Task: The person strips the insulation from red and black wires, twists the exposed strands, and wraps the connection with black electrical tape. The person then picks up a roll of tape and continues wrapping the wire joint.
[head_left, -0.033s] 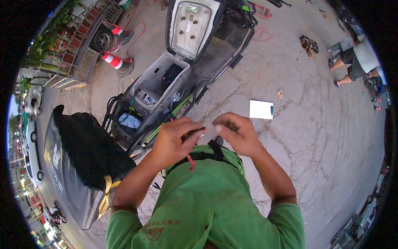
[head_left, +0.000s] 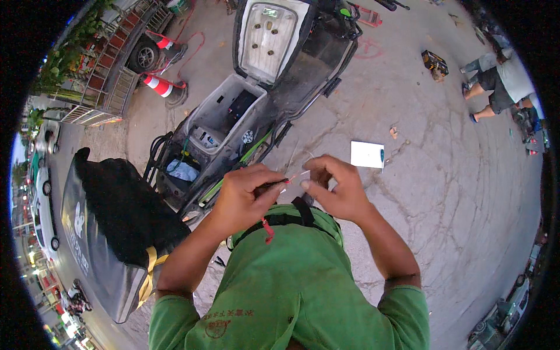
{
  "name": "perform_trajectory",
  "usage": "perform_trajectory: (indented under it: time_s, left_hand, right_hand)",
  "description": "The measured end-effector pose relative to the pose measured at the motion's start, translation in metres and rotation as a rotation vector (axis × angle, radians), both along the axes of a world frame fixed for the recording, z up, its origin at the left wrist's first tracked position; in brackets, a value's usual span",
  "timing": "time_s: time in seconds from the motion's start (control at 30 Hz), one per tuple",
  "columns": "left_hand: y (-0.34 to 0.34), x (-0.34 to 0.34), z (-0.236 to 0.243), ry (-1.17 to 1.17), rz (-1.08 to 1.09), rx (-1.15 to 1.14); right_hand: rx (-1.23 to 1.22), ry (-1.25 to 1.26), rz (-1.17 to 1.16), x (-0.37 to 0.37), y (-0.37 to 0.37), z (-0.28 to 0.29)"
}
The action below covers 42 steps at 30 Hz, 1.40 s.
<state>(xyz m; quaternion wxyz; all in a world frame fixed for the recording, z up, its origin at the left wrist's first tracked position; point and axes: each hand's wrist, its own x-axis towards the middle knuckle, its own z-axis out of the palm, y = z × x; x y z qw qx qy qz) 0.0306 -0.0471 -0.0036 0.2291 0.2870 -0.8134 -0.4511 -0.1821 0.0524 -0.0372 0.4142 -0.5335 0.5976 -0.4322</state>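
Note:
My left hand (head_left: 245,195) is closed around a thin dark tool with a small red tip (head_left: 287,181), which points to the right. My right hand (head_left: 337,189) pinches a thin pale wire (head_left: 300,158) that loops up above the fingers. The tool's tip meets the right hand's fingertips. Both hands are held together in front of my green shirt (head_left: 291,280), over a black strap with a red tag (head_left: 267,228). Just beyond the hands stands a scooter (head_left: 280,111) with its seat (head_left: 265,38) raised and the storage bin (head_left: 224,111) open.
A white card (head_left: 367,154) lies on the cracked concrete to the right of the scooter. A black bag (head_left: 125,210) rests on a grey box at my left. Two striped traffic cones (head_left: 158,86) stand by a trailer. Another person (head_left: 501,81) crouches at the far right.

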Motion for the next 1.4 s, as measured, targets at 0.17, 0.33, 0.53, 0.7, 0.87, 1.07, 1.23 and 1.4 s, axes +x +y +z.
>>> perform_trajectory:
  time_s: [0.17, 0.33, 0.53, 0.7, 0.87, 1.07, 1.23, 1.4]
  left_hand:
    - [-0.003, 0.0, 0.01, -0.008, -0.047, 0.277]
    - [-0.001, 0.003, 0.018, 0.036, -0.024, 0.491]
    - [0.0, 0.001, 0.022, -0.035, -0.023, 0.158]
    - [0.009, -0.02, 0.019, -0.004, 0.041, -0.297]
    - [0.007, -0.021, 0.002, -0.019, -0.058, -0.669]
    - [-0.03, 0.003, -0.078, -0.157, -0.42, -1.217]
    - [-0.007, -0.05, -0.045, -0.035, -0.417, -0.832]
    - [-0.003, -0.077, -0.035, -0.048, -0.309, 0.112]
  right_hand:
    - [-0.718, 0.697, 0.087, -0.007, -0.011, 0.012]
    - [-0.838, 0.801, 0.2, -0.006, -0.021, 0.017]
    - [-0.85, 0.871, 0.175, -0.001, -0.015, 0.019]
    - [-0.595, 0.373, -0.059, 0.014, -0.012, -0.005]
    - [-0.437, -0.129, -0.106, 0.018, -0.007, -0.017]
    - [0.136, -1.235, -0.051, 0.019, 0.015, -0.038]
    - [0.042, -1.043, -0.26, 0.01, 0.037, -0.031]
    - [-0.441, 0.01, -0.337, -0.024, 0.062, -0.02]
